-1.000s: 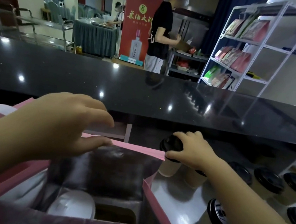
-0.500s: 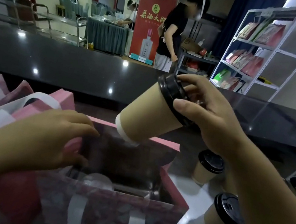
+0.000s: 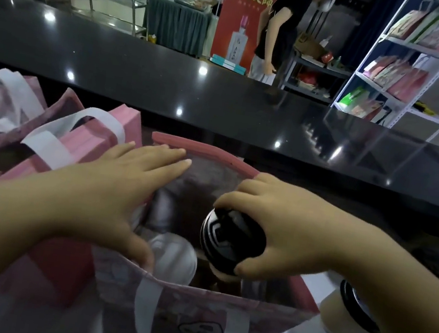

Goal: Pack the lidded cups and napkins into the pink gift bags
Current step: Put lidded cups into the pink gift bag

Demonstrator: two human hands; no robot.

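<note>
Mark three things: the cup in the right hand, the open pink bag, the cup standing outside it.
held lidded cup (image 3: 231,239), head view, top of its black lid.
pink gift bag (image 3: 203,149), head view, its far rim.
lidded cup beside the bag (image 3: 359,308), head view, edge of its black lid.

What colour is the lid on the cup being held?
Black lid, clearest in the head view.

R hand (image 3: 297,229) w/ lidded cup (image 3: 230,239) in pink bag (image 3: 186,301) mouth
</note>
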